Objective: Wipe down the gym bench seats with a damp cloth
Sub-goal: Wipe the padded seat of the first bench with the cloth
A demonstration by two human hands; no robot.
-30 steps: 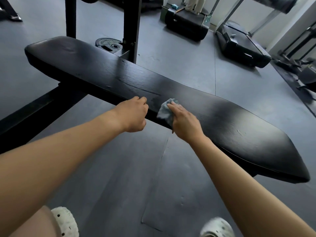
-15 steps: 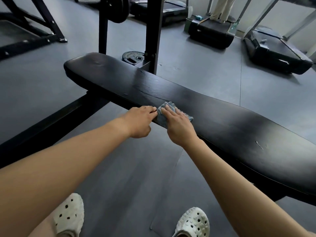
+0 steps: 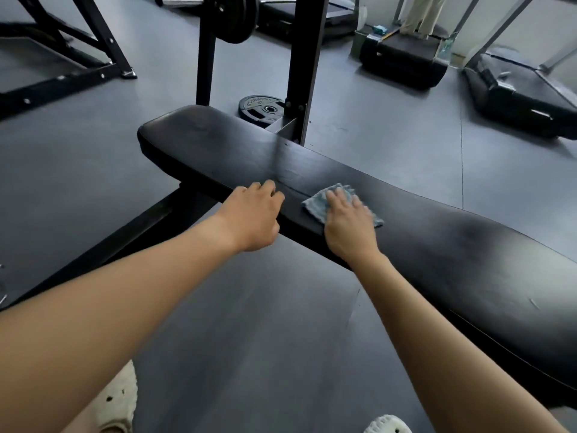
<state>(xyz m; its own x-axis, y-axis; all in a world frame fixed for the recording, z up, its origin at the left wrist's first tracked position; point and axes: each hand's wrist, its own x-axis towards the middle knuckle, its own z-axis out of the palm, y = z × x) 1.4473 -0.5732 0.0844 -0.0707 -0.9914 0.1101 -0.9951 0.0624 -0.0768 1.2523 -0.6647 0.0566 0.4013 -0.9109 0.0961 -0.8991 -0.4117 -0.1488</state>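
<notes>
A long black padded bench seat (image 3: 437,245) runs from the upper left to the lower right. A small blue-grey cloth (image 3: 313,206) lies flat on its top near the front edge. My right hand (image 3: 346,223) presses on the cloth with straight, spread fingers. My left hand (image 3: 254,218) rests on the seat's front edge just left of the cloth, with its fingers curled over the edge.
Two black rack uprights (image 3: 304,67) stand behind the bench, with a weight plate (image 3: 260,109) flat on the floor at their base. Treadmills (image 3: 518,85) stand at the back right, and a person's legs (image 3: 421,14) show on one. A black frame (image 3: 62,51) is at the back left.
My right hand has slid the cloth from the seat's front edge up onto its top and to the right. The left hand has stayed on the front edge. The camera view has shifted left.
</notes>
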